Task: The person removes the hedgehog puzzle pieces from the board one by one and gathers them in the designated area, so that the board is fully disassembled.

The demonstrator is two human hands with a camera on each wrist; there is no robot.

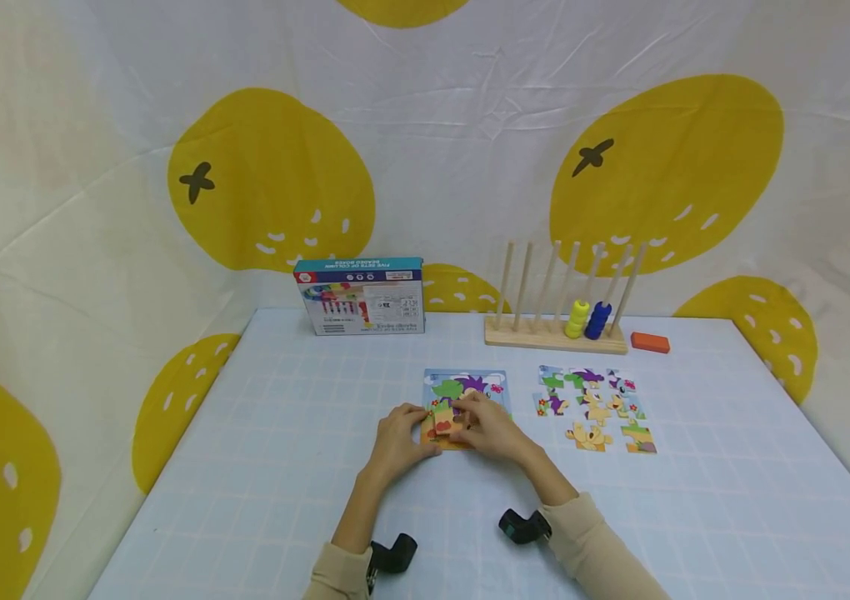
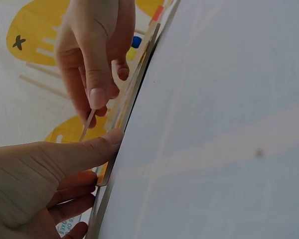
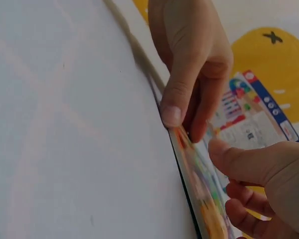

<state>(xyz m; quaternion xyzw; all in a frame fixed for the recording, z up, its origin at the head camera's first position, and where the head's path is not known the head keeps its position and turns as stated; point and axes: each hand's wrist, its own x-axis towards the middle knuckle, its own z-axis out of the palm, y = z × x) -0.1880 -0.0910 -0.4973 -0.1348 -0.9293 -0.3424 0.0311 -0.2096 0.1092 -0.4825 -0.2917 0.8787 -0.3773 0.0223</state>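
Observation:
A square picture puzzle board (image 1: 462,374) lies flat on the table in front of me, with a purple-haired cartoon figure on it. My left hand (image 1: 397,440) holds the board's near left corner, thumb at the near edge and fingers along the left side. Between thumb and fingers, my right hand (image 1: 496,429) pinches a puzzle piece (image 1: 445,419) with red and orange shapes. The left wrist view shows this piece (image 2: 88,124) edge-on, tilted above the board. Right of the board lie several loose puzzle pieces (image 1: 588,437), loosely spread in rows.
A cardboard box (image 1: 361,298) stands upside down at the back left. At the back right is a wooden peg rack (image 1: 556,336) with upright rods, yellow beads (image 1: 577,319) and blue beads (image 1: 598,320). Beside it lies an orange block (image 1: 650,342). A patterned cloth hangs behind.

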